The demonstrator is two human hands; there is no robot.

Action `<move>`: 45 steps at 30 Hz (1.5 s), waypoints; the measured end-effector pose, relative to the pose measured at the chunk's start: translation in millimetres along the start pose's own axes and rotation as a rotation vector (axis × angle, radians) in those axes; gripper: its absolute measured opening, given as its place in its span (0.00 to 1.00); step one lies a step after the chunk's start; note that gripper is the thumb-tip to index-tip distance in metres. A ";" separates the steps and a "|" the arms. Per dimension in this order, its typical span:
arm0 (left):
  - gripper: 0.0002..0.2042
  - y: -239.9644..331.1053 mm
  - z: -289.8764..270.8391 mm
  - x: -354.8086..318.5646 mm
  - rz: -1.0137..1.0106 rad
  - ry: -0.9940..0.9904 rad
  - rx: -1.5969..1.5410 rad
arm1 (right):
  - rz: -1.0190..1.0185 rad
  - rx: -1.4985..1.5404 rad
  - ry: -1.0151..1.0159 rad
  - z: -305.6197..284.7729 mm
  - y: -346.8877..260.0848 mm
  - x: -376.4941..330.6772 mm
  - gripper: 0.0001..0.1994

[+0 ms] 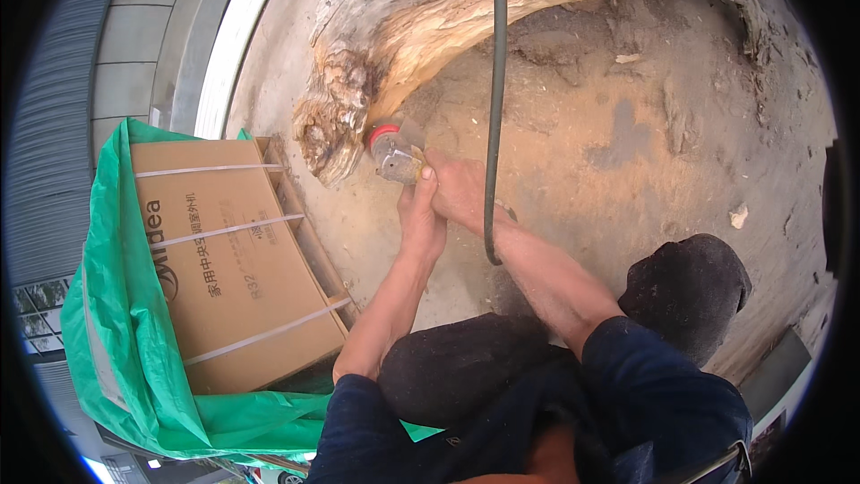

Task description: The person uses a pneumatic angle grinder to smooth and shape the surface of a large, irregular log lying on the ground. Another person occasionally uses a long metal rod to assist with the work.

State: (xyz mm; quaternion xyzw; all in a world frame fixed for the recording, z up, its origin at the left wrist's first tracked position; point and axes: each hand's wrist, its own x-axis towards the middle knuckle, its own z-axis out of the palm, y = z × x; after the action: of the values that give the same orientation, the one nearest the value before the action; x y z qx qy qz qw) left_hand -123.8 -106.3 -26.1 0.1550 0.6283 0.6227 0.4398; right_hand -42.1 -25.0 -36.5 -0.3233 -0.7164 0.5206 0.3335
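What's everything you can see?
Wood trunk: one, tan, top
Power tool: one, silver and red, beside trunk
Hose or cable: one, dark green, centre
Cardboard box: one, brown, left
Straps: three, white, across box
Tarp: one, green, around box
Corrugated wall: one, grey, far left
Long strip: one, white, upper left
Ground: one, tan, around trunk
Knees: two, black, below hands
Sleeves: two, navy, bottom
Left hand: one, bare, on tool
Right hand: one, bare, on tool
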 end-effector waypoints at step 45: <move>0.29 6.4 30.7 22.3 0.104 0.031 -0.067 | -0.149 -0.035 0.130 -15.1 12.6 22.0 0.08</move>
State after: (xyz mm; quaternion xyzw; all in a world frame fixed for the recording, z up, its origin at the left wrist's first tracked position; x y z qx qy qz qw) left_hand -115.7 -68.8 -23.3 0.1627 0.6049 0.6678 0.4022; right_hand -40.9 3.9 -42.0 -0.3079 -0.7243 0.4595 0.4115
